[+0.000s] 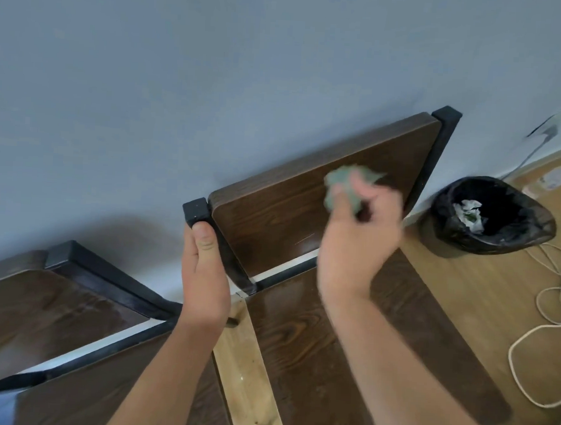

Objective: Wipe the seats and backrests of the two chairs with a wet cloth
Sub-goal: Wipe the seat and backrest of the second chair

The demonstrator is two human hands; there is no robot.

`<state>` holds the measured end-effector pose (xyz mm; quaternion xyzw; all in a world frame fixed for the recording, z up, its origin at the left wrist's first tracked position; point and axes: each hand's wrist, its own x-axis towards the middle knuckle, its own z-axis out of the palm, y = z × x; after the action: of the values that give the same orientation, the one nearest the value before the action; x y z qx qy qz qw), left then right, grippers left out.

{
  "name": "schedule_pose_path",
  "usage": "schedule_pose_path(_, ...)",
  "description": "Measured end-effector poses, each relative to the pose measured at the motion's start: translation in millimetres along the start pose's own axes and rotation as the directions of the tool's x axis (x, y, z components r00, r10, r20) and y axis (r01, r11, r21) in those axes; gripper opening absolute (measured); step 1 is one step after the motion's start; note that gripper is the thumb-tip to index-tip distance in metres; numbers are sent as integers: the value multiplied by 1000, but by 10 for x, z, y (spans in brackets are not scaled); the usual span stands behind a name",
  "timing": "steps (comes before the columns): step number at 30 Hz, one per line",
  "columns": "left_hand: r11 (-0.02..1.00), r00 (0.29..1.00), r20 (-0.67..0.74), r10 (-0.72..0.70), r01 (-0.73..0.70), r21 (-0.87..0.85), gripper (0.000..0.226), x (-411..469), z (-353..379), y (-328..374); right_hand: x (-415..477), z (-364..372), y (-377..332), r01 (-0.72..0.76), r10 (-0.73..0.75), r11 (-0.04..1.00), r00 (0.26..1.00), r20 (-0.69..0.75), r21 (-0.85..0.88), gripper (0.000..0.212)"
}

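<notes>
Two dark wooden chairs with black metal frames stand side by side against a grey wall. The right chair's backrest (289, 206) fills the middle of the view, with its seat (313, 360) below. My right hand (359, 236) holds a crumpled green cloth (342, 186) pressed against the right part of that backrest; hand and cloth are blurred. My left hand (204, 273) grips the black post (196, 211) at the backrest's left side. The left chair's backrest (34, 303) and seat (107, 395) show at the lower left.
A bin lined with a black bag (490, 216), holding crumpled paper, stands on the wooden floor right of the chair. A pale cord (539, 339) lies looped on the floor at the far right. A strip of floor (245, 366) shows between the two seats.
</notes>
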<state>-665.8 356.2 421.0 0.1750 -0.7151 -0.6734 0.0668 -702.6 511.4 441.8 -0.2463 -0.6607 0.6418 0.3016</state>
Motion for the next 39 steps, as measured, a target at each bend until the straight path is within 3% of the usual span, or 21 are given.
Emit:
schedule_pose_path(2,1000,1000,0,0,0,9,77,-2,4,-2,-209,-135,275,-186,193,978,979,69,-96,21)
schedule_pose_path(4,1000,1000,4,-7,7,22,89,-16,-1,1,-8,-235,380,-416,416,907,909,-25,-63,19)
schedule_pose_path(5,999,1000,6,-12,12,31,91,-20,-3,7,158,-251,323,-420,418,908,906,-70,-15,19)
schedule_pose_path(8,999,1000,2,-18,18,45,91,-36,5,16,442,-140,-24,-161,172,979,982,-80,126,21)
schedule_pose_path(10,999,1000,-5,-27,28,38,85,-26,19,25,296,-42,-19,-179,191,973,979,-71,146,19)
schedule_pose_path(11,999,1000,-10,-25,26,29,81,-17,29,39,184,-26,73,-289,299,950,951,-79,118,18)
schedule_pose_path(13,1000,999,-17,-28,28,11,73,-9,36,60,38,-53,213,-564,574,818,815,-80,113,16)
schedule_pose_path(14,1000,999,-20,-31,31,3,70,-19,37,60,47,-93,255,-619,632,773,771,-80,138,15)
schedule_pose_path(15,1000,1000,-16,-25,25,-2,68,-32,39,58,87,-118,241,-597,609,792,788,-90,132,16)
schedule_pose_path(17,1000,1000,-22,-21,21,4,71,-42,23,43,166,-85,101,-381,392,913,918,-56,149,17)
schedule_pose_path(18,1000,999,-24,-28,29,7,69,-34,22,41,162,-44,67,-320,327,936,944,-31,148,17)
schedule_pose_path(20,999,999,-26,-42,43,3,60,-26,25,52,30,-22,175,-399,405,912,913,-47,95,17)
schedule_pose_path(23,999,998,-58,-37,37,3,62,-38,56,63,49,-195,401,-725,726,687,683,-85,45,17)
schedule_pose_path(24,999,997,-62,-35,36,10,61,-49,59,56,209,-256,376,-743,745,667,663,-70,53,23)
schedule_pose_path(25,999,998,-59,-33,34,14,58,-53,56,42,414,-291,316,-712,715,699,694,-87,70,26)
schedule_pose_path(27,999,998,-61,-33,34,17,56,-50,57,21,866,-272,168,-500,526,850,826,-203,167,19)
schedule_pose_path(29,1000,998,-63,-24,25,16,65,-33,65,23,946,-113,90,-319,380,919,876,-298,233,11)
schedule_pose_path(31,1000,998,-56,-29,29,6,62,-44,72,44,576,-80,229,-434,454,891,851,-265,131,11)
schedule_pose_path(34,998,998,-36,-59,58,-24,52,-79,75,105,191,-289,501,-666,665,745,738,-110,35,24)
schedule_pose_path(36,998,998,-36,-54,53,-30,58,-94,83,123,410,-381,406,-670,669,741,733,-122,37,32)
schedule_pose_path(39,999,999,-32,-37,36,-38,53,-89,84,101,845,-247,155,-494,528,849,800,-286,185,9)
